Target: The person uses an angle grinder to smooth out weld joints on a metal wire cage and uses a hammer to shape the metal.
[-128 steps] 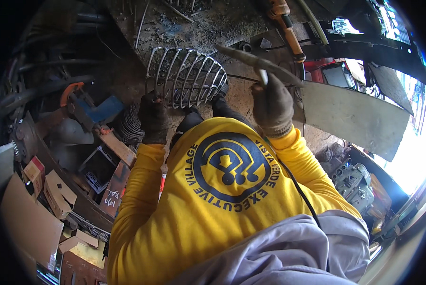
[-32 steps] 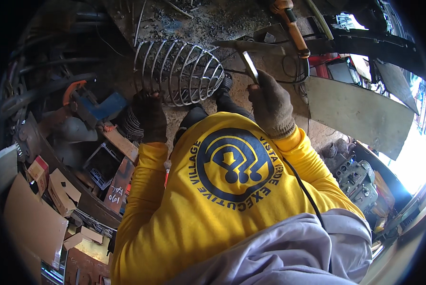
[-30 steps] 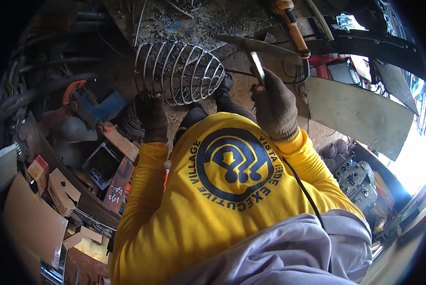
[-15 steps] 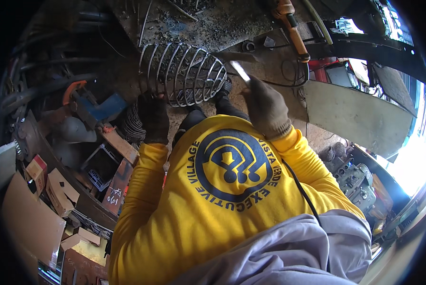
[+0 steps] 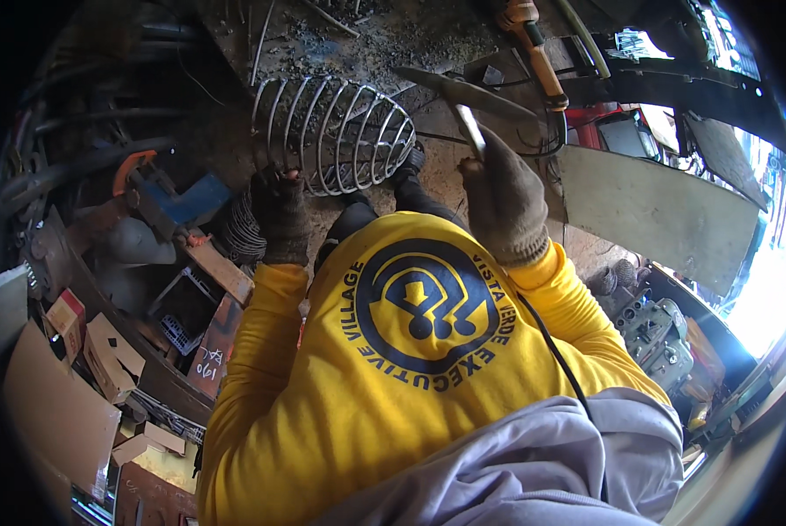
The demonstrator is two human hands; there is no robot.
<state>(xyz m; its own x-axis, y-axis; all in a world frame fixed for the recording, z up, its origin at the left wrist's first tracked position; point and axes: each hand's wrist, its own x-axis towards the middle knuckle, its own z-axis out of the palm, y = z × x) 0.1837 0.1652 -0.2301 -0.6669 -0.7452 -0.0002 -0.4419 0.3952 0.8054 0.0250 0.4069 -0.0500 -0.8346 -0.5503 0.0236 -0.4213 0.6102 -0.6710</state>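
A cage of bent metal rods point(image 5: 339, 138), rounded at its right end, lies in front of my feet. My left hand point(image 5: 279, 215), in a dark glove with bare fingertips, is closed on the cage's near left edge. Right of the cage, my gloved right hand point(image 5: 509, 202) grips the bright handle of a chipping hammer point(image 5: 476, 98). Its long dark head tapers toward both ends and is raised, apart from the rods. Part of the cage's left end is lost in shadow.
An orange angle grinder point(image 5: 538, 61) lies at the back right, with a cable nearby. Debris and loose rods point(image 5: 332, 17) cover the far surface. A blue vise-like tool point(image 5: 191, 200) and wire coil point(image 5: 244, 230) are on the left. A pale panel point(image 5: 660, 215) stands right.
My right hand has moved slightly right and nearer, and the hammer's head now shows broadside. The cage has shifted slightly left, with my left hand still on it.
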